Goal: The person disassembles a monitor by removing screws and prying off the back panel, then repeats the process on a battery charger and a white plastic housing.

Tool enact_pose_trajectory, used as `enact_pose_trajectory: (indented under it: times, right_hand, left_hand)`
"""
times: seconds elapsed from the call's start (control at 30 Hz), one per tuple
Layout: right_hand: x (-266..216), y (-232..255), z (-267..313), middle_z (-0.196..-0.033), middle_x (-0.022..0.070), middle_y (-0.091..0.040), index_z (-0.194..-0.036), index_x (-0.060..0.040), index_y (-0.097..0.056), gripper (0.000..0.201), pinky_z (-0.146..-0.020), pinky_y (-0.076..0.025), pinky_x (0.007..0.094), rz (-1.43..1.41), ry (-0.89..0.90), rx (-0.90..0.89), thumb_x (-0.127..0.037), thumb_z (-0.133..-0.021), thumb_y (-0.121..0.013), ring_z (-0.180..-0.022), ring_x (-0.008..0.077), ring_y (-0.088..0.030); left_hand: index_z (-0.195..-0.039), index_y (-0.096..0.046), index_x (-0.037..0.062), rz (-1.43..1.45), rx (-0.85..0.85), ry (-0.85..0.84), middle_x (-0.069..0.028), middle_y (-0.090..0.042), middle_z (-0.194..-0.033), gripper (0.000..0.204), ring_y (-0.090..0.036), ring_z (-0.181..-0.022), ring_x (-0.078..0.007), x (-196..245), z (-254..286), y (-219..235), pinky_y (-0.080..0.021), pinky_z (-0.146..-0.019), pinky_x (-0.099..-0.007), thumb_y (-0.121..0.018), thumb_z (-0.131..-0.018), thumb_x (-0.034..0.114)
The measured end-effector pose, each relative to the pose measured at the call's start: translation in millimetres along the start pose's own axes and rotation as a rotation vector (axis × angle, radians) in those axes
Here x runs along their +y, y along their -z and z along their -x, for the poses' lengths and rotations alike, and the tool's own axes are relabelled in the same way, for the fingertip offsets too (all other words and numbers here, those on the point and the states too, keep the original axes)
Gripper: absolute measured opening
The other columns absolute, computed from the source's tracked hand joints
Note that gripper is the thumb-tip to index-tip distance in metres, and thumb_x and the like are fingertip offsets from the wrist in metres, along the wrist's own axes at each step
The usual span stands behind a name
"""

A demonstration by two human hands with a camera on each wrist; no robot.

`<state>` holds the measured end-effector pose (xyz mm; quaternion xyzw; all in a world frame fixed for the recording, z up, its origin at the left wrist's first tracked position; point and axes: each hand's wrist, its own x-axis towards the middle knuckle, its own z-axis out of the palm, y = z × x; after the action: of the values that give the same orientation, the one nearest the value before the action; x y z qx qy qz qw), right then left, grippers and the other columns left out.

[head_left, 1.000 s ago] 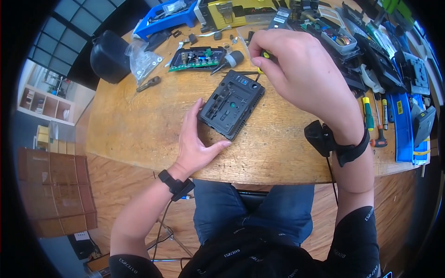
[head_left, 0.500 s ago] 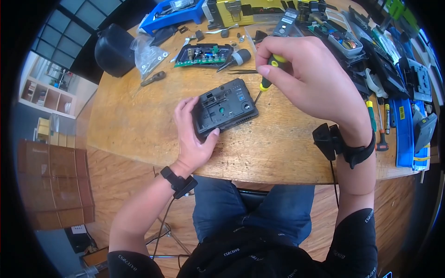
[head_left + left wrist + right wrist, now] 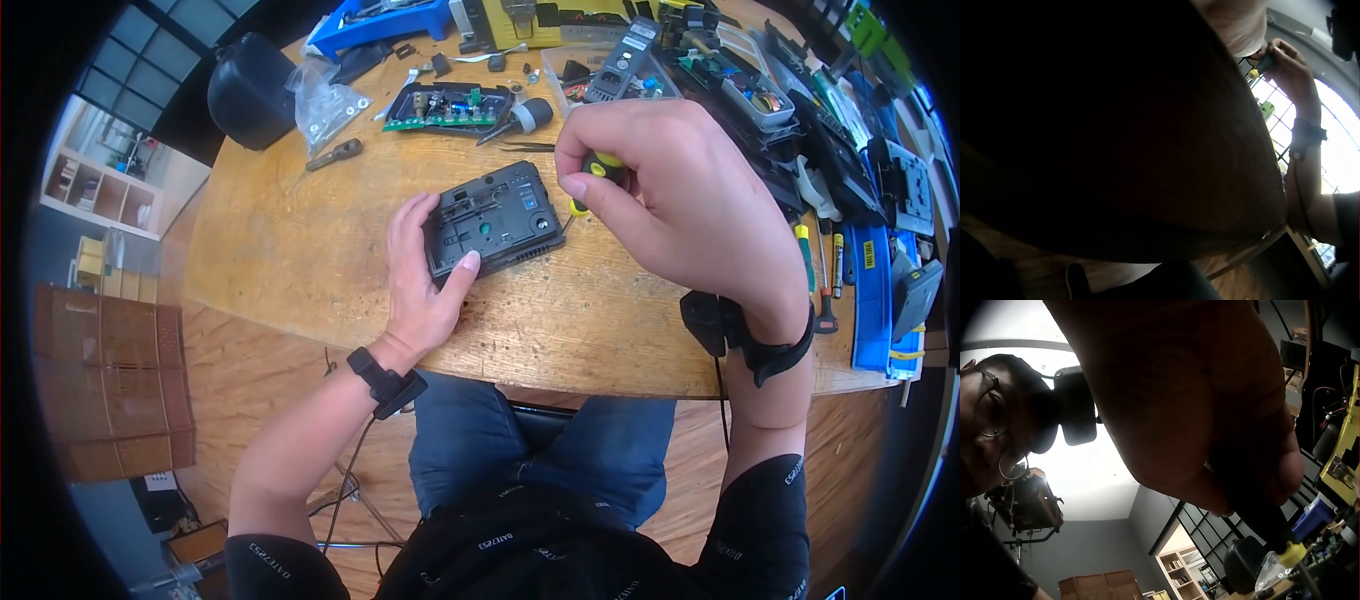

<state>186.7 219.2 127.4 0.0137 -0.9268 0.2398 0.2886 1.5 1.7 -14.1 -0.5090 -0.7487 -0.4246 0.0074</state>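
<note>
A black plastic device housing (image 3: 488, 232) lies tilted on the wooden table, showing its recessed face with a small green spot. My left hand (image 3: 425, 275) grips its left end, with the thumb on the near edge and the fingers along the far left side. In my right hand (image 3: 670, 190) is a screwdriver (image 3: 603, 162) with a black and yellow handle, pointing down. Its shaft comes down right at the housing's right end. From the right wrist, the screwdriver's yellow collar (image 3: 1292, 554) shows below the curled fingers; the left wrist view is mostly dark.
Beyond the housing lie an open case with a green circuit board (image 3: 445, 108), tweezers (image 3: 530, 147) and a black-and-grey round tool (image 3: 530, 115). A clear bag (image 3: 325, 110) sits far left. Electronics and a blue bin (image 3: 872, 290) crowd the right side, beside a screwdriver with an orange-black handle (image 3: 826, 312).
My left hand has turned the housing clockwise. The screwdriver has shifted from its far right corner toward the near right end, my right hand moving slightly right and nearer.
</note>
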Motion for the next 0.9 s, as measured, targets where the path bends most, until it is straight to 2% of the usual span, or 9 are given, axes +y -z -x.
enact_pose_trajectory:
  times: [0.4,0.9]
  right_hand:
    - [-1.1,-1.4,-0.2,-0.077,0.0120,-0.063,-0.090,0.0003,-0.065,0.009,-0.059,-0.048,0.0360,0.006,0.007,-0.021,-0.004,-0.087,-0.073,-0.066,0.0291,-0.060]
    - [-0.6,-3.7,0.6,-0.076,0.0129,-0.065,-0.095,-0.0008,-0.069,0.015,-0.057,-0.048,0.0347,0.041,-0.018,0.049,-0.009,-0.088,-0.079,-0.059,0.0255,-0.060]
  left_hand:
    - [-0.150,-0.044,-0.0002,0.008,-0.003,0.003,-0.0250,-0.046,-0.147,0.072,-0.045,-0.139,-0.0414,0.6,-1.2,0.2,-0.035,-0.119,-0.0486,-0.073,-0.091,0.027]
    - [-0.150,-0.043,-0.0001,0.006,-0.006,0.007,-0.0248,-0.045,-0.147,0.072,-0.046,-0.138,-0.0405,-0.2,-0.8,-0.1,-0.036,-0.119,-0.0481,-0.074,-0.090,0.025]
